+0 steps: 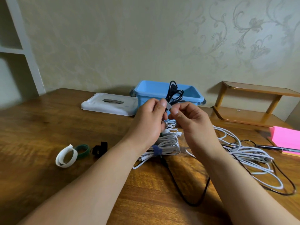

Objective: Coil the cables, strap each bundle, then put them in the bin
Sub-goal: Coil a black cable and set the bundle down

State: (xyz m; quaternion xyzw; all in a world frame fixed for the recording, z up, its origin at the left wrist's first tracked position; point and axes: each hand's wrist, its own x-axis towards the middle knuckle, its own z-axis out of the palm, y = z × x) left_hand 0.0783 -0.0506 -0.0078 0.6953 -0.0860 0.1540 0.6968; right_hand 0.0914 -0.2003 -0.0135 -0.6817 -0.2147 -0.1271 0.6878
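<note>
Both hands are raised above the wooden table (48, 127), in front of the blue bin (146, 95). My left hand (151, 119) holds a small coiled black cable (174, 93) that sticks up above the fingers. My right hand (186, 117) pinches a grey strap (168, 106) wrapped at the coil's base. Under the hands lies a white cable bundle (167, 146) tied with a blue strap (156, 150). A loose tangle of white and black cables (246, 153) spreads to the right. A white strap (66, 155), a green strap (82, 151) and a black strap (99, 148) lie at the left.
The bin's white lid (110, 103) lies flat to the left of the bin. A small wooden shelf (253, 103) stands at the back right. Pink sticky notes (287, 137) and a black pen (272, 147) sit at the right edge. A loose black cable (186, 192) trails toward me.
</note>
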